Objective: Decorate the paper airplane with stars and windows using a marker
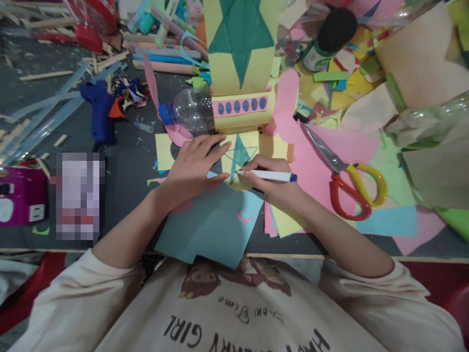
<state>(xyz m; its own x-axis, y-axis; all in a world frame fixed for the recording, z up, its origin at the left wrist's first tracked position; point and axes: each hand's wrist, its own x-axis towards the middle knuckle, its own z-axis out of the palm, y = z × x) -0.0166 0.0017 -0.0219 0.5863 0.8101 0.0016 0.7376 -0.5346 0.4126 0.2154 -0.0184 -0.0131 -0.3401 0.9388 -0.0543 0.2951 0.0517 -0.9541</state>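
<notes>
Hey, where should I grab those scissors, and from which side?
Probably take the scissors by the red loop and yellow loop, coming from your near right: both loops lie toward you, while the blades point away to the left.

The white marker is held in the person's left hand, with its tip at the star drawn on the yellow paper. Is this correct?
Not quite: the head view shows the white marker in the right hand, not the left hand. Its tip is indeed at the star drawn on the yellow paper.
</notes>
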